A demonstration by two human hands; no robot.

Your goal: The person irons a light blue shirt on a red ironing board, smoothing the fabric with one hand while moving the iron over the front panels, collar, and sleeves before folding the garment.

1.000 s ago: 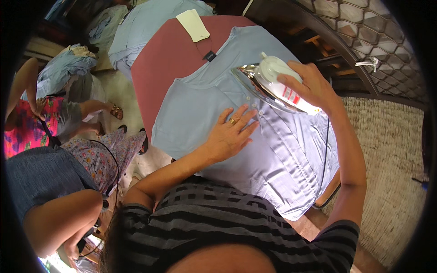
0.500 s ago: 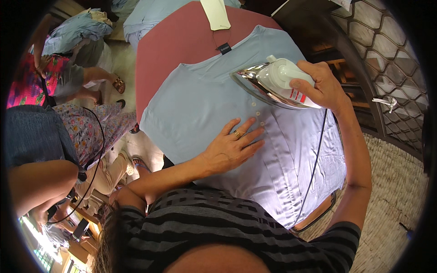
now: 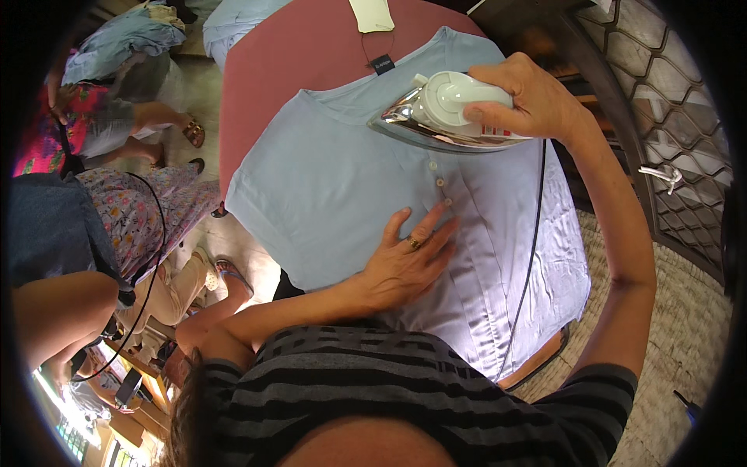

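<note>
The white, red-marked iron [image 3: 447,105] is held high on the blue shirt [image 3: 327,179], clamped in the fingers of the right hand [image 3: 533,97]; the left hand [image 3: 405,268] is laid lower, fingers apart. Pale lettering is borne by the black neck label [image 3: 382,64].

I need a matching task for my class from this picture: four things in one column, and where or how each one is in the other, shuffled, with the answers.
1. White-and-chrome iron
2. Cream rectangular card tag
3. Thin black cord
4. Left hand

A. Running down over the right side of the pale blue cloth garment
B. Laid palm down, close to the lowest visible white button
C. Gripped by the right hand
D. Over the dark red board, beyond the neckline

Pairs: 1-C, 2-D, 3-A, 4-B
</note>
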